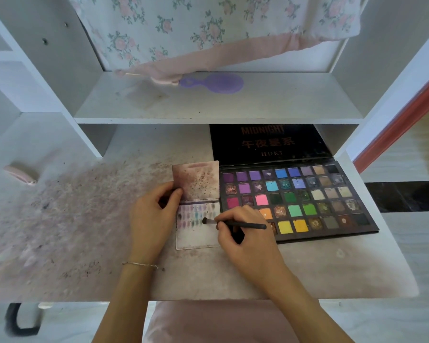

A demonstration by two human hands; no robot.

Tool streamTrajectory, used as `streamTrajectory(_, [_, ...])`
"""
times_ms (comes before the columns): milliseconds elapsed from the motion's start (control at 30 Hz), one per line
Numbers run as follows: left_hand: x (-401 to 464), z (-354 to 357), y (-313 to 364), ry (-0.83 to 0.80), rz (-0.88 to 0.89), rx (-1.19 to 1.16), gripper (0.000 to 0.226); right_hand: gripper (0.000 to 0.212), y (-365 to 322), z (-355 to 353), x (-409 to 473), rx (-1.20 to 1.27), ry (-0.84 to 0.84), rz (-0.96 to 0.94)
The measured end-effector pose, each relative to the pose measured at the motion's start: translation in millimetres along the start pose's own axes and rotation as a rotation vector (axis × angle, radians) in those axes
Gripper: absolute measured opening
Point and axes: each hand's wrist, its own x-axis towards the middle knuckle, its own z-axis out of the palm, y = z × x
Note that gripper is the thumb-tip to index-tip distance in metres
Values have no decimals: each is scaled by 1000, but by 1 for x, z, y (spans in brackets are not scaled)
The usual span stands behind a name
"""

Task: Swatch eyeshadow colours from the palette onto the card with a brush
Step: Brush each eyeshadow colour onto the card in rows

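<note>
Already the upper part of the card (198,233) on the desk (84,219) carries rows of swatches, lower part bare; right hand (245,233) pinches the brush (235,224), tip on the card beside the palette (297,199); left hand (154,214) grips the card's flap

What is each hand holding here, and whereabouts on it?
The right hand holds the brush near its bristle end, tip on the card. The left hand pinches the card's raised flap at its left edge.
</note>
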Motion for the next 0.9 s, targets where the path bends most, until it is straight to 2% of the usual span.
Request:
streamTrajectory(400, [1, 0, 0, -1, 4, 18, 23, 8, 2, 0, -2, 95, 8, 9])
streamTrajectory(533, [0, 1, -2, 22, 1, 5, 23, 12, 4, -4, -1, 233, 137, -20])
streamTrajectory(633, [1, 2, -3, 24, 14, 3, 21, 17, 11, -11, 0, 301, 246, 35])
streamTrajectory(767, [1, 2, -3, 18, 27, 14, 23, 30, 25, -32, 0, 295, 381, 158])
streamTrajectory(900, [1, 1, -3, 17, 34, 34, 23, 32, 43, -59, -6, 261, 471, 215])
